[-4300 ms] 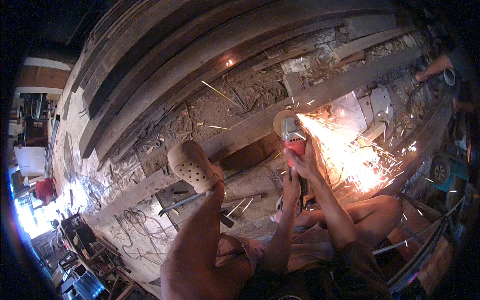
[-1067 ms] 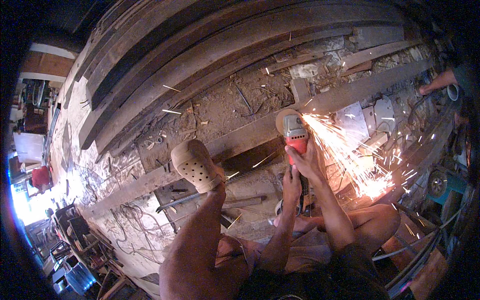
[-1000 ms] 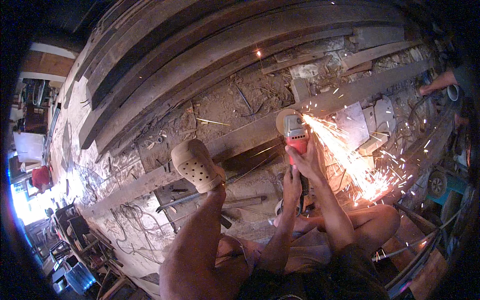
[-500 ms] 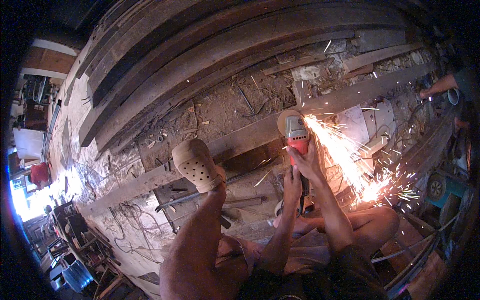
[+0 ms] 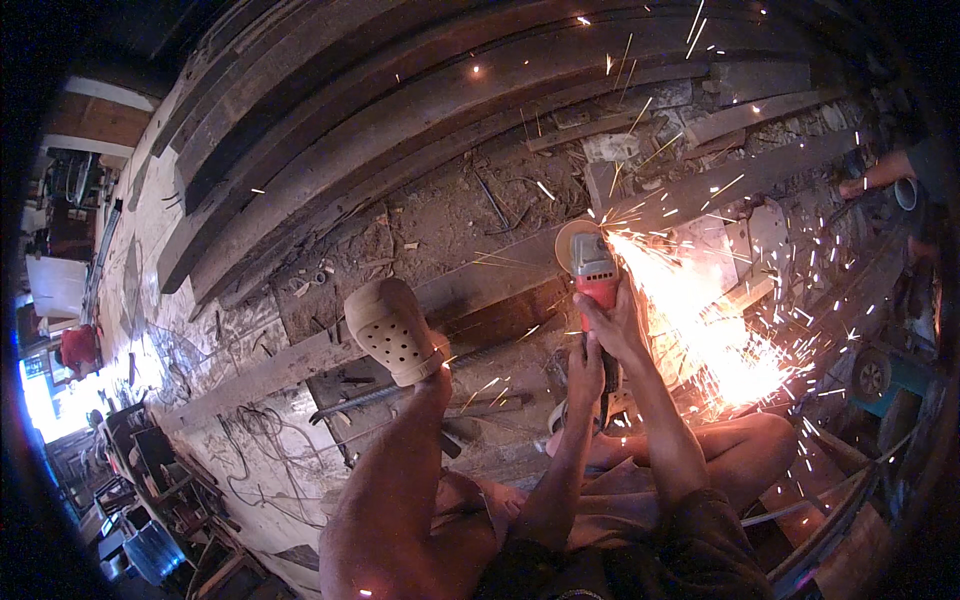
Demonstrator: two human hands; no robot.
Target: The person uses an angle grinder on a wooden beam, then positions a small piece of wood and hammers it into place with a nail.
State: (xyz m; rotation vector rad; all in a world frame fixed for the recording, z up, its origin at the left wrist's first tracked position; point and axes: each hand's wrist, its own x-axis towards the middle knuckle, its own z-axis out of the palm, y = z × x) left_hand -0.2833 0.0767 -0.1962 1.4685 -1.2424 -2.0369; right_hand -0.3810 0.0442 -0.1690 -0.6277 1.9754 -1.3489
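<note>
A red and grey angle grinder (image 5: 597,285) runs against a long brown beam (image 5: 480,290), and a thick fan of sparks (image 5: 705,340) sprays to the lower right. My right hand (image 5: 618,325) is wrapped round the red body just behind the grey head. Lower down, my left hand (image 5: 587,370) grips the rear of the same grinder. The round tan disc (image 5: 574,240) meets the beam's surface; the exact contact spot is lost in glare. My foot in a beige clog (image 5: 388,330) presses on the beam to the left of the grinder.
Long dark beams (image 5: 450,125) lie stacked across the far side. Debris and bent rods cover the dirt floor. A tangle of wire (image 5: 255,460) lies at left. Another person's arm (image 5: 880,172) reaches in at the far right, near a green machine (image 5: 890,385).
The spark spray has grown brighter and wider, with more streaks flying up and over the beams. My hands, the grinder and my foot stay almost in place.
</note>
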